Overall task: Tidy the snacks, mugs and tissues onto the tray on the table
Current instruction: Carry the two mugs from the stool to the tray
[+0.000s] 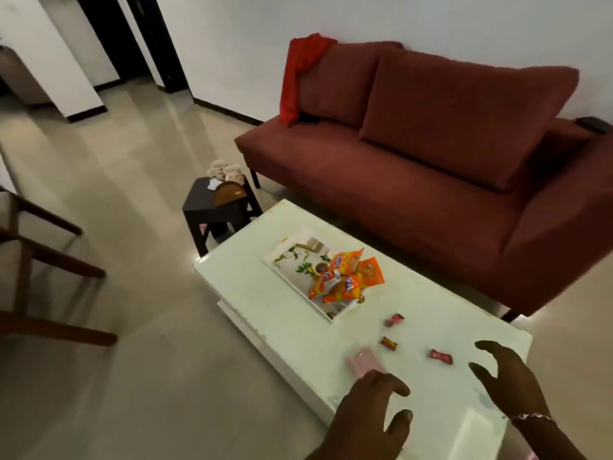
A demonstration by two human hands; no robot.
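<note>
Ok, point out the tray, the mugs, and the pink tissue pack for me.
tray (288, 260), head view, on a bare part of its printed surface.
mugs (223, 170), head view, on the side of one mug on the dark stool.
pink tissue pack (363, 360), head view, on its top face, beyond the left hand.

We've got snack packets (345, 277) on the tray (292, 260) mid-bench (265, 293), candies (441, 356) nearer right, mugs (224, 171) on the far-left stool (202, 194).

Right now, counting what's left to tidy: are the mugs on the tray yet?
No. The mugs sit on the dark stool, off the tray.
</note>
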